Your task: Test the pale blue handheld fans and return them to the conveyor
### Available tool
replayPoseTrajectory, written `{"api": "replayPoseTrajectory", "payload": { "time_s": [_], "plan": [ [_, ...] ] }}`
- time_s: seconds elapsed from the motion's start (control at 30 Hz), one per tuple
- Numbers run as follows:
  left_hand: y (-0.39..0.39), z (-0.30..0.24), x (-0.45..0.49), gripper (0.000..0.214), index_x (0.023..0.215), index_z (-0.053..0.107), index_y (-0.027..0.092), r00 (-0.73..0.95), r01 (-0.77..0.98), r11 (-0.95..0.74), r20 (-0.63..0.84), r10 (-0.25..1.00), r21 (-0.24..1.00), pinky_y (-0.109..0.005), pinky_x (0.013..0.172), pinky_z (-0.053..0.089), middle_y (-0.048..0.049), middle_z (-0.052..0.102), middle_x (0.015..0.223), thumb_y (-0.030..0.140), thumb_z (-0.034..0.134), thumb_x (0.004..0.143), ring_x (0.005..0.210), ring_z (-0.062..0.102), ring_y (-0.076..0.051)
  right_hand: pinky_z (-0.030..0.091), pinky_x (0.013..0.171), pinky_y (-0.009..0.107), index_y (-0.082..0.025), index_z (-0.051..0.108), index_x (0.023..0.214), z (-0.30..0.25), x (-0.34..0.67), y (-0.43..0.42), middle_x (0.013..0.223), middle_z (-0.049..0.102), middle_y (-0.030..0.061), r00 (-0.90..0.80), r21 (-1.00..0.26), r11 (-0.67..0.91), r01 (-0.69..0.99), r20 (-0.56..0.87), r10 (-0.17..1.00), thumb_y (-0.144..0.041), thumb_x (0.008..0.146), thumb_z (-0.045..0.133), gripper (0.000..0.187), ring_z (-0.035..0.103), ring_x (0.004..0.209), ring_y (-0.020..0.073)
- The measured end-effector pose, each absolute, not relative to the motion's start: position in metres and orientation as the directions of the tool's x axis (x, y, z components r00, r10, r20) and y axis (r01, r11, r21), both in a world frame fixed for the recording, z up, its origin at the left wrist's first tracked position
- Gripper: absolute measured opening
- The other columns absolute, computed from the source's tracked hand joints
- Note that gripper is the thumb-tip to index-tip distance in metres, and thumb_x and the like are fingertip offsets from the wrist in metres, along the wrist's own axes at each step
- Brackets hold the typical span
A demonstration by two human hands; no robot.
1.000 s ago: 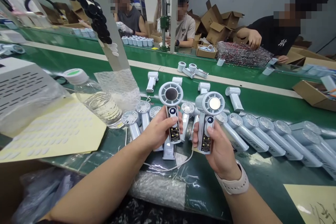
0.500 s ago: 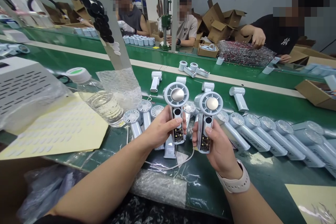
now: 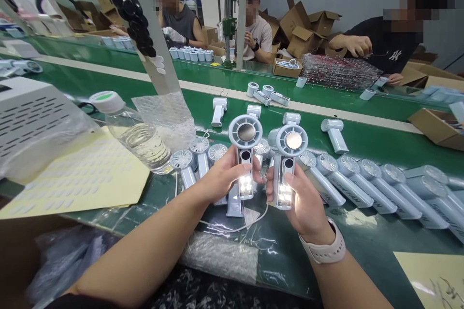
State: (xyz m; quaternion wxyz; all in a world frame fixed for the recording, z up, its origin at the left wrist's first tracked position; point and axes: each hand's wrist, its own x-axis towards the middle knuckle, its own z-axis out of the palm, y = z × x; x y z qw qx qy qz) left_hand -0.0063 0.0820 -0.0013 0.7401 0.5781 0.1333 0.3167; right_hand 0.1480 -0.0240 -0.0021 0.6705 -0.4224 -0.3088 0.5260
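Note:
My left hand point(image 3: 225, 174) is wrapped round the handle of a light-blue handheld fan point(image 3: 245, 133), its thumb on the open front of the handle. A second handheld fan point(image 3: 292, 141) stands upright in my right hand point(image 3: 306, 198), thumb likewise on the handle front. Both fans have a round silver disc in the head, a black oval on the handle and bright white lights glowing below it. Behind my hands lie several more fans point(image 3: 199, 147), partly hidden. To the right, a row of fans point(image 3: 350, 188) rests on the green table point(image 3: 348, 236).
A water bottle point(image 3: 139, 137) and a yellow sticker sheet point(image 3: 83, 174) are at the left, beside a vented white box point(image 3: 39, 120). Bubble wrap point(image 3: 221, 256) lies near the front edge. Beyond runs a green conveyor point(image 3: 300, 120) carrying fans, with co-workers across it.
The lights on both handles have turned on; before, the dark circuit boards showed. Fans on the conveyor have shifted slightly right. My hands hold almost the same place.

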Motion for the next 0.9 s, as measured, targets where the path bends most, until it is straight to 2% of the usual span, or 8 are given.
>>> {"api": "replayPoseTrajectory", "payload": {
  "time_s": [0.17, 0.27, 0.37, 0.43, 0.5, 0.6, 0.73, 0.9],
  "plan": [
    [0.082, 0.000, -0.007, 0.029, 0.103, 0.055, 0.018, 0.711, -0.165, 0.064, 0.074, 0.699, 0.984, -0.037, 0.073, 0.051, -0.0064, 0.070, 0.085, 0.036, 0.067, 0.084, 0.078, 0.069, -0.022, 0.048, 0.043, 0.025, -0.023, 0.060, 0.094, 0.001, 0.150, -0.023, 0.076, 0.067, -0.0007, 0.219, -0.837, 0.096, -0.538, -0.029, 0.975, -0.051, 0.086, 0.069, 0.030, 0.058, 0.051, 0.0124],
    [0.080, 0.004, -0.006, 0.045, 0.112, 0.049, 0.019, 0.626, -0.093, 0.059, 0.012, 0.780, 0.994, -0.037, 0.068, 0.051, -0.0056, 0.071, 0.086, 0.040, 0.074, 0.080, 0.073, 0.069, -0.023, 0.047, 0.040, 0.023, -0.019, 0.064, 0.084, 0.001, 0.151, -0.022, 0.073, 0.067, 0.0001, 0.142, -0.792, 0.059, -0.608, -0.036, 0.989, -0.061, 0.086, 0.067, 0.042, 0.057, 0.046, 0.0107],
    [0.078, 0.004, -0.006, 0.057, 0.115, 0.044, 0.022, 0.590, -0.081, 0.069, -0.008, 0.808, 0.994, -0.035, 0.060, 0.051, -0.0040, 0.071, 0.086, 0.055, 0.074, 0.079, 0.064, 0.068, -0.021, 0.057, 0.055, 0.026, -0.019, 0.072, 0.087, -0.001, 0.149, -0.021, 0.077, 0.073, 0.0028, 0.202, -0.774, 0.047, -0.632, -0.106, 0.974, -0.062, 0.083, 0.072, 0.043, 0.067, 0.059, 0.0143],
    [0.075, 0.004, -0.006, 0.054, 0.108, 0.044, 0.023, 0.586, -0.085, 0.087, -0.020, 0.810, 0.993, -0.032, 0.053, 0.049, -0.0018, 0.071, 0.081, 0.066, 0.063, 0.083, 0.056, 0.064, -0.018, 0.062, 0.069, 0.030, -0.021, 0.076, 0.095, -0.002, 0.146, -0.021, 0.088, 0.079, 0.0043, 0.254, -0.766, 0.057, -0.641, -0.141, 0.957, -0.057, 0.080, 0.078, 0.039, 0.073, 0.075, 0.0185],
    [0.073, 0.004, -0.006, 0.053, 0.105, 0.043, 0.024, 0.598, -0.117, 0.119, -0.026, 0.801, 0.986, -0.031, 0.049, 0.050, -0.0006, 0.071, 0.080, 0.072, 0.055, 0.085, 0.052, 0.063, -0.017, 0.063, 0.075, 0.033, -0.023, 0.077, 0.102, -0.002, 0.144, -0.021, 0.097, 0.081, 0.0053, 0.256, -0.762, 0.063, -0.644, -0.137, 0.957, -0.053, 0.080, 0.079, 0.037, 0.075, 0.084, 0.0218],
    [0.073, 0.004, -0.008, 0.054, 0.105, 0.040, 0.025, 0.670, -0.216, 0.185, 0.008, 0.743, 0.959, -0.032, 0.050, 0.052, -0.0017, 0.073, 0.084, 0.070, 0.059, 0.082, 0.057, 0.069, -0.020, 0.062, 0.077, 0.040, -0.024, 0.078, 0.104, 0.000, 0.144, -0.022, 0.102, 0.081, 0.0077, 0.239, -0.780, 0.064, -0.622, -0.112, 0.964, -0.052, 0.085, 0.074, 0.034, 0.075, 0.088, 0.0258],
    [0.074, 0.007, -0.008, 0.053, 0.109, 0.042, 0.025, 0.698, -0.315, 0.219, 0.069, 0.712, 0.924, -0.034, 0.064, 0.056, -0.0036, 0.072, 0.090, 0.057, 0.073, 0.080, 0.074, 0.072, -0.023, 0.059, 0.090, 0.044, -0.023, 0.077, 0.105, 0.007, 0.149, -0.023, 0.105, 0.079, 0.0072, 0.260, -0.780, 0.083, -0.620, -0.104, 0.960, -0.044, 0.089, 0.067, 0.028, 0.072, 0.096, 0.0271],
    [0.075, 0.009, -0.007, 0.063, 0.104, 0.057, 0.017, 0.783, -0.280, 0.329, 0.016, 0.622, 0.902, -0.027, 0.064, 0.048, -0.0029, 0.065, 0.084, 0.047, 0.092, 0.061, 0.069, 0.063, -0.014, 0.056, 0.064, 0.029, -0.021, 0.075, 0.081, 0.012, 0.150, -0.027, 0.074, 0.068, 0.0025, 0.181, -0.721, 0.042, -0.692, -0.116, 0.977, -0.045, 0.082, 0.065, 0.026, 0.062, 0.066, 0.0165]
  ]
}}
